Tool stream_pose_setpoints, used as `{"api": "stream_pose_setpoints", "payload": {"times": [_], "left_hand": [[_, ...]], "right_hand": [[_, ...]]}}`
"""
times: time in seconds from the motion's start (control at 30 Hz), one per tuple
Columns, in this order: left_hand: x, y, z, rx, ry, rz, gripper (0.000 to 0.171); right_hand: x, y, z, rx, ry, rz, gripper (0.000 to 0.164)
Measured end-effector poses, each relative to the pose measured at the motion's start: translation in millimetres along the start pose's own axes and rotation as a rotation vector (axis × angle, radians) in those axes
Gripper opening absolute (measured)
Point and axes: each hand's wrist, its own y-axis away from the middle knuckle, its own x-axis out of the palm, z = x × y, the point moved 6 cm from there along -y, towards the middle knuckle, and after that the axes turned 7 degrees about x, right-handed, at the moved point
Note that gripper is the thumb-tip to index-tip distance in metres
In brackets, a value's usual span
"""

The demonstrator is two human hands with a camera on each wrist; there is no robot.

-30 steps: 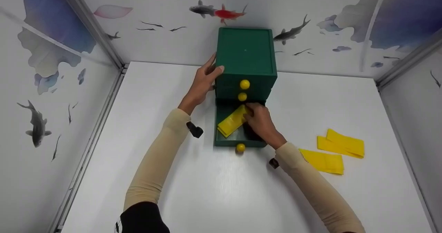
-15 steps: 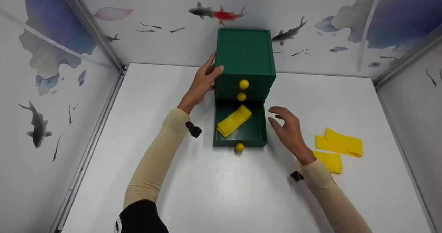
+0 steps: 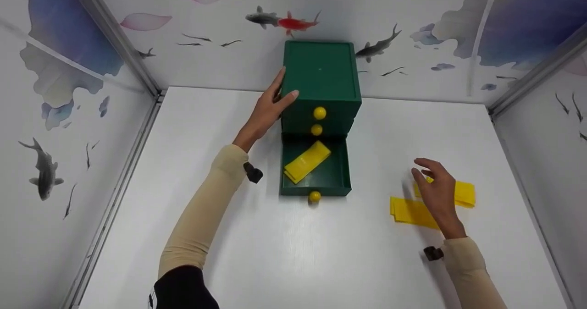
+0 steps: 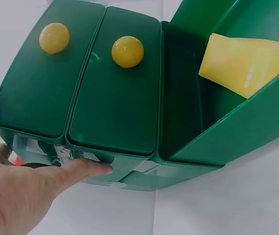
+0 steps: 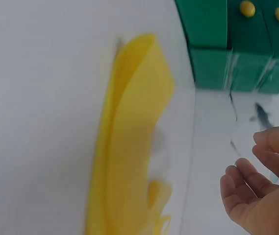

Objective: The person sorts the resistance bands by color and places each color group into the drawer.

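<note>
A green cabinet (image 3: 321, 73) of stacked drawers with yellow round knobs stands near the back wall. Its bottom drawer (image 3: 337, 173) is pulled out, and one folded yellow strip (image 3: 307, 161) lies slantwise inside; the left wrist view shows small white marks on that strip (image 4: 249, 63). My left hand (image 3: 266, 112) rests against the cabinet's left side, its thumb near the front edge. Over two folded yellow pieces on the table, a nearer one (image 3: 410, 210) and a farther one (image 3: 465, 193), is my right hand (image 3: 438, 196), fingers loosely bent and holding nothing. It partly hides both.
A white table (image 3: 275, 254) carries everything. Walls with painted fish (image 3: 298, 24) enclose it at the back and sides. The drawer's yellow knob (image 3: 314, 196) sticks out toward the table's front.
My right hand has let go of the yellow strip in the drawer and moved right, over the pieces on the table. My left hand stays at the cabinet.
</note>
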Motion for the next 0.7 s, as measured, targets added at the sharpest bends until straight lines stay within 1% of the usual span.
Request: {"api": "stream_pose_setpoints", "payload": {"times": [0.13,0.37,0.47,0.57,0.7], "left_hand": [[0.0,-0.4,0.6,-0.004,-0.005,0.0,0.084],[0.0,-1.5,2.6,-0.018,-0.018,0.003,0.087],[-0.7,-1.0,3.2,-0.027,-0.027,-0.008,0.089],[-1.0,-0.4,4.1,-0.034,-0.034,-0.011,0.087],[-1.1,-0.5,4.3,-0.023,-0.035,-0.006,0.084]], "right_hand": [[-22.2,5.2,-20.0,0.083,0.038,-0.032,0.031],[-64.8,7.9,-53.4,0.202,0.063,-0.126,0.034],[-76.7,6.8,-67.0,0.249,0.084,-0.129,0.037],[-84.6,6.5,-78.5,0.295,0.109,-0.109,0.041],[-92.9,7.2,-92.6,0.351,0.137,-0.09,0.044]]}}
